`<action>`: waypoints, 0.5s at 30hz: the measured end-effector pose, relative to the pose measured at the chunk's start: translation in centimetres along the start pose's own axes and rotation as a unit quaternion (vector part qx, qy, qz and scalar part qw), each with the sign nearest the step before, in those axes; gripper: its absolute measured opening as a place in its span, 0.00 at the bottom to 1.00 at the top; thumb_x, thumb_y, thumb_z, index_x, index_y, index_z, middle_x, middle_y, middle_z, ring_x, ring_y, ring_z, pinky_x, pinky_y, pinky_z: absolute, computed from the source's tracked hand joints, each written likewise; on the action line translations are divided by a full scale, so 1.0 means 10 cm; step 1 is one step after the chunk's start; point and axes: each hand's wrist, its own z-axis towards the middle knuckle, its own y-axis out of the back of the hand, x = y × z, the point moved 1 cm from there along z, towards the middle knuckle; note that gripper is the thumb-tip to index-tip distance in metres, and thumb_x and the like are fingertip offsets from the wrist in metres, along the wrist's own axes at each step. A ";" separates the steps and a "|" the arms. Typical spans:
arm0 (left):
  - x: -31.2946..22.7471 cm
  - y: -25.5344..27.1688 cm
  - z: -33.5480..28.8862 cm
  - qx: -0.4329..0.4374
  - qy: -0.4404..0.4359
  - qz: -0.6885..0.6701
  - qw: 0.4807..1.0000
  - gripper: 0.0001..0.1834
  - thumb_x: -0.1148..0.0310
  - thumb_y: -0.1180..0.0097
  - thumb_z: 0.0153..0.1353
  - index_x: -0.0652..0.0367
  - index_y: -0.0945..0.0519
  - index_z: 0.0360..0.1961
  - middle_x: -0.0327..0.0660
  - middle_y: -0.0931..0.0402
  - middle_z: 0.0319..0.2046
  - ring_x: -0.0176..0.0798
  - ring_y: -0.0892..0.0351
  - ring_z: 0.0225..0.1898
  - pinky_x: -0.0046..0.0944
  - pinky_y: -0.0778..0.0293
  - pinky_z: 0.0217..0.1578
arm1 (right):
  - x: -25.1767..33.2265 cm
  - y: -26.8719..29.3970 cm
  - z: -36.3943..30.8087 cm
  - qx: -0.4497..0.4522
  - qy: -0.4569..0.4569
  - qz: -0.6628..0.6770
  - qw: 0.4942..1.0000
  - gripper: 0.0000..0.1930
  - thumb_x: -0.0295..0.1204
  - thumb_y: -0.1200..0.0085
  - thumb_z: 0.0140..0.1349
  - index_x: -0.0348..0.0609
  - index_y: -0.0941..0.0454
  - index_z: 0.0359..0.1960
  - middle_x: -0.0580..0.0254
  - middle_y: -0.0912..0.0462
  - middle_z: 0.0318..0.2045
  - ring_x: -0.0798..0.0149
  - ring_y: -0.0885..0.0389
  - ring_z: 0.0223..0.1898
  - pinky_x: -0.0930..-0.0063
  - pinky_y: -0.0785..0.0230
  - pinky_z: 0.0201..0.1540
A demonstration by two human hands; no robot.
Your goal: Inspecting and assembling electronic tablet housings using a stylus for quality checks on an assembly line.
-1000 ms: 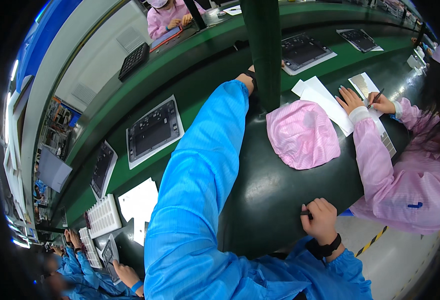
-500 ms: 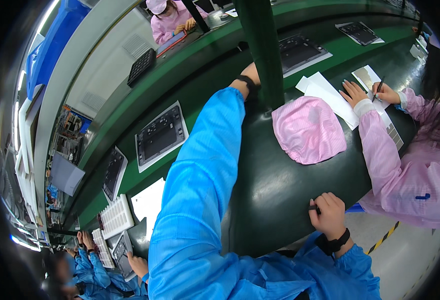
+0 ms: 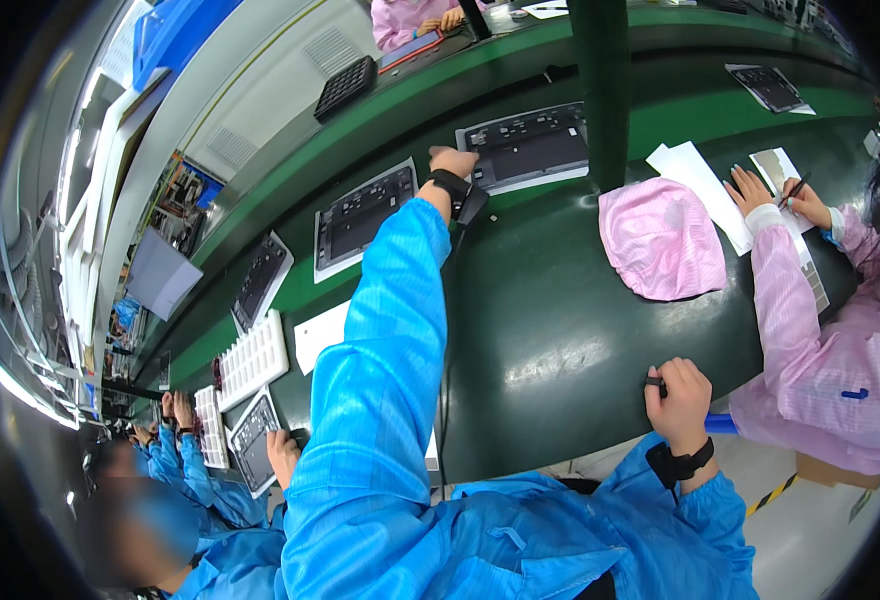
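Observation:
My left arm in a blue sleeve stretches out over the green bench. My left hand (image 3: 453, 162) is closed at the lower left corner of a flat dark device panel (image 3: 535, 160) with cutouts, which lies on a white sheet; its fingertips are partly hidden. Another such panel (image 3: 360, 222) lies just left of that hand. My right hand (image 3: 680, 405) rests as a loose fist at the bench's near edge, with a black band round a finger and nothing visible in it. Both wrists wear black bands.
A green post (image 3: 603, 100) rises right of the held panel. A pink cap (image 3: 662, 240) lies on the bench (image 3: 550, 320). At right, a person in pink (image 3: 820, 330) writes on a sheet. White compartment trays (image 3: 253, 360) and a person in blue (image 3: 210, 550) are at left.
My left hand has drawn the dark panel leftward from beyond the post to its left side. My right hand stays at the bench edge. The view has shifted slightly.

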 end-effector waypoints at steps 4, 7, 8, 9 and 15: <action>-0.13 -0.07 -0.05 0.158 -0.045 0.062 0.984 0.20 0.65 0.41 0.53 0.67 0.19 0.44 0.57 0.22 0.48 0.53 0.21 0.51 0.43 0.25 0.51 | 0.05 0.04 -0.02 -0.005 -0.002 -0.009 1.000 0.10 0.22 0.44 0.49 0.40 0.34 0.19 0.56 0.33 0.19 0.52 0.31 0.22 0.62 0.38 0.24; 0.34 -0.12 0.26 0.167 -0.224 0.306 0.910 0.17 0.65 0.49 0.59 0.63 0.17 0.42 0.54 0.21 0.49 0.53 0.22 0.52 0.45 0.25 0.51 | 0.13 -0.02 0.01 -0.010 0.019 0.019 1.000 0.10 0.21 0.44 0.49 0.40 0.35 0.19 0.56 0.33 0.19 0.51 0.31 0.22 0.61 0.38 0.24; 0.28 -0.14 0.24 0.175 -0.234 0.309 0.905 0.17 0.64 0.51 0.60 0.61 0.16 0.42 0.53 0.21 0.48 0.52 0.22 0.52 0.45 0.25 0.51 | 0.11 -0.02 -0.01 -0.004 0.006 0.019 1.000 0.10 0.21 0.44 0.49 0.39 0.34 0.20 0.55 0.32 0.19 0.51 0.30 0.22 0.61 0.37 0.24; 0.16 -0.07 0.16 0.183 -0.244 0.310 0.900 0.17 0.63 0.52 0.61 0.59 0.16 0.42 0.51 0.20 0.47 0.52 0.22 0.52 0.45 0.25 0.50 | 0.09 -0.01 -0.03 0.002 -0.006 0.017 1.000 0.09 0.22 0.44 0.49 0.39 0.34 0.20 0.55 0.31 0.19 0.50 0.29 0.23 0.60 0.37 0.25; -0.33 1.00 0.10 0.070 -0.299 0.331 0.892 0.14 0.64 0.50 0.57 0.56 0.14 0.35 0.50 0.18 0.41 0.53 0.19 0.45 0.47 0.24 0.46 | 0.07 -0.01 -0.04 -0.001 -0.023 0.036 0.999 0.04 0.23 0.45 0.51 0.39 0.28 0.23 0.53 0.26 0.22 0.49 0.24 0.26 0.58 0.33 0.28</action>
